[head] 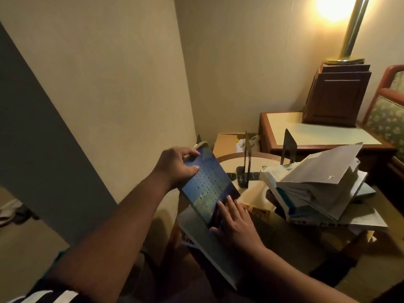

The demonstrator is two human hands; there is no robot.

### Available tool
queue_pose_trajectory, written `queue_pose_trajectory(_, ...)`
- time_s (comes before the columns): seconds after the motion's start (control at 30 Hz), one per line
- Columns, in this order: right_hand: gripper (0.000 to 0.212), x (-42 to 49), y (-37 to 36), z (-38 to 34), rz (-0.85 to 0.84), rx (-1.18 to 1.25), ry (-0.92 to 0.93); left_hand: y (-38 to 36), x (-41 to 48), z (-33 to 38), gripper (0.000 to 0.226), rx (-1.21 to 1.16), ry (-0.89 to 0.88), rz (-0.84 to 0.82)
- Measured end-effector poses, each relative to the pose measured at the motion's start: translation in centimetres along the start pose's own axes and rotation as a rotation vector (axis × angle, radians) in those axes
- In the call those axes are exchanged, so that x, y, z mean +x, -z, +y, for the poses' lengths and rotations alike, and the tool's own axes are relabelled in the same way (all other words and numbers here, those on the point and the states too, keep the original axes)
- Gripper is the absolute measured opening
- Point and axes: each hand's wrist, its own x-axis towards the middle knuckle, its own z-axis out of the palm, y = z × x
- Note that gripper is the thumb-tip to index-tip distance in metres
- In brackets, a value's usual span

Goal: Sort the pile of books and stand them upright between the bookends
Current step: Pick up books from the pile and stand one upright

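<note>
My left hand [178,166] grips the far end of a blue book [207,184], which is tilted above the left side of the round table [258,194]. My right hand [235,221] lies with straight fingers on the near end of the book's cover. Under it a grey book [203,237] lies flat and overhangs the table's near edge. A messy pile of books [323,193] lies on the right side of the table, the top one splayed open. Two dark metal bookends [247,165] [288,146] stand upright at the back of the table, with nothing between them.
A wooden side table [282,132] behind carries a dark wooden box [336,95] and a lit lamp [352,29]. A chair with a red frame [387,101] is at the far right. A cardboard box [227,143] sits in the corner. The wall is close on the left.
</note>
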Motion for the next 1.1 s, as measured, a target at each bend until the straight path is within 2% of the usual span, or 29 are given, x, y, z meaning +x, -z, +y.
queue_pose_trajectory(0.07, 0.117, 0.0, -0.1, 0.2, -0.095, -0.066, -0.009, 0.6, 2.7, 0.7, 0.038, 0.115, -0.072, 0.045)
queue_pose_trajectory(0.13, 0.098, 0.0, 0.0, 0.0, -0.14, -0.117, 0.004, 0.5, 5.2, 1.0, 0.039, 0.2, -0.069, 0.055)
queue_pose_trajectory(0.2, 0.086, 0.0, 0.1, -0.2, -0.146, -0.129, 0.006, 0.0, 7.6, 0.9, 0.039, 0.256, -0.043, 0.041)
queue_pose_trajectory(0.37, 0.079, 0.1, 0.3, -0.3, -0.079, -0.121, 0.006, -1.4, 12.5, 0.5, 0.041, 0.31, 0.032, 0.049)
queue_pose_trajectory(0.43, 0.072, 0.2, 0.0, -0.3, -0.118, -0.162, -0.026, -2.2, 14.1, 0.4, 0.042, 0.326, 0.059, 0.068)
queue_pose_trajectory(0.63, 0.074, 0.8, -1.9, 0.2, -0.031, -0.19, -0.078, -6.1, 16.3, -0.3, 0.044, 0.458, 0.163, 0.024)
queue_pose_trajectory(0.83, 0.073, 0.9, -1.7, 0.3, -0.021, -0.167, -0.094, -9.7, 15.8, -1.6, 0.048, 0.601, 0.319, -0.052)
queue_pose_trajectory(1.1, 0.074, 0.9, -1.8, 0.4, 0.002, -0.177, -0.075, -10.3, 15.6, -2.9, 0.05, 0.692, 0.22, -0.051)
